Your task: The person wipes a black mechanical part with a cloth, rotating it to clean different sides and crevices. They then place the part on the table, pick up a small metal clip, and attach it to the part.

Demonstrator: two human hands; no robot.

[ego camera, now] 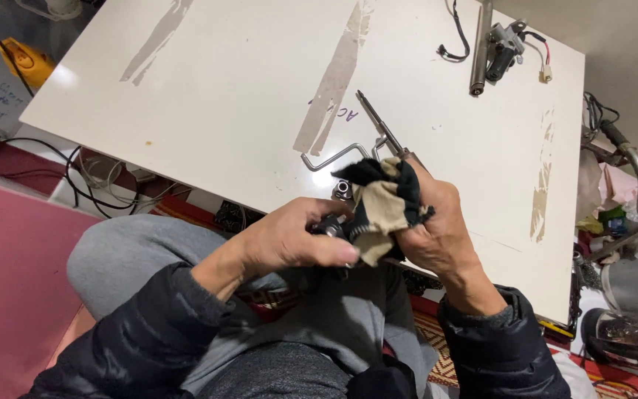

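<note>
My left hand (289, 240) grips a small dark metal part (328, 225) just above my lap, at the near edge of the white table (223, 89). My right hand (437, 229) is closed around a black and beige rag (382, 199) pressed against that part. A screwdriver-like tool (379, 124) juts out from behind the right hand over the table; I cannot tell if the hand holds it. A bent metal rod (334, 157) lies on the table just beyond the rag. A small shiny metal cylinder (342, 191) shows between the hands.
A metal tube (479, 55) and a small motor with wires (505, 48) lie at the table's far right. A black cable (458, 37) lies next to them. Cables (75, 177) run on the floor at left. A metal pot (633, 318) and clutter stand at right.
</note>
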